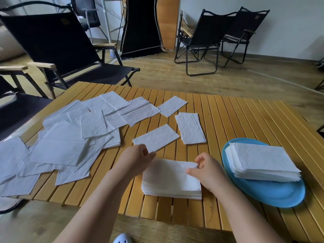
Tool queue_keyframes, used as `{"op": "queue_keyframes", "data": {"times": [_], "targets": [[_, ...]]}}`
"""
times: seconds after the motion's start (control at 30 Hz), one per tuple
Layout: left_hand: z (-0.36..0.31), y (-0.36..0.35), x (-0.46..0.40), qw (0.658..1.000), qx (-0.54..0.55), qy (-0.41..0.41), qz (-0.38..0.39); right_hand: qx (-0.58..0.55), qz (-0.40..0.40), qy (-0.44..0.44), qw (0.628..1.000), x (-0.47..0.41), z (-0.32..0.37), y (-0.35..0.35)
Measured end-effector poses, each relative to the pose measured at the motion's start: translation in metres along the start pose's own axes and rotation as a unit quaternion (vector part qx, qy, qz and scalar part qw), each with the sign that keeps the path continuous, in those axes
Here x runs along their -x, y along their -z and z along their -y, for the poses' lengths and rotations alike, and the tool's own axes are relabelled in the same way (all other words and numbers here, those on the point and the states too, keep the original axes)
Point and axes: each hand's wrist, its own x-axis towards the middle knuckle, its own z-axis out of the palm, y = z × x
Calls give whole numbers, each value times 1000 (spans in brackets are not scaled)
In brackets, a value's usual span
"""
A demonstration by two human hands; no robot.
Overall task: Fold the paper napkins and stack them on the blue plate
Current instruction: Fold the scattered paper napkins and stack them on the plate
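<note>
A thick stack of white folded napkins [171,181] lies on the wooden slat table in front of me. My left hand [138,157] pinches the top napkin at the stack's far left corner. My right hand [204,170] pinches it at the far right corner. The blue plate [273,195] sits at the right with a tall pile of folded napkins [263,163] on it. A single folded napkin [156,137] lies just beyond my left hand. Another small folded stack [190,128] lies farther back.
Several loose unfolded napkins [66,137] spread over the table's left half and hang past its left edge. The slat table [236,120] is bare at its far right. Black folding chairs [57,48] stand to the left and behind on the wooden floor.
</note>
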Motion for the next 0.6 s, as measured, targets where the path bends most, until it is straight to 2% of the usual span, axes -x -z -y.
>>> {"op": "queue_keyframes", "data": {"times": [0.07,0.13,0.4,0.6], "targets": [[3,-2,-5,998,-13,-10,-67,-26,-8,-21,999,-2,-1,1],[11,-5,-11,995,-19,-31,-97,-40,-15,-30,999,-2,-1,3],[19,-9,-18,986,-12,-115,-122,-39,-11,-34,999,-5,-3,3],[25,-11,-22,986,-21,-112,-118,-45,-7,-36,998,-8,-4,3]]}}
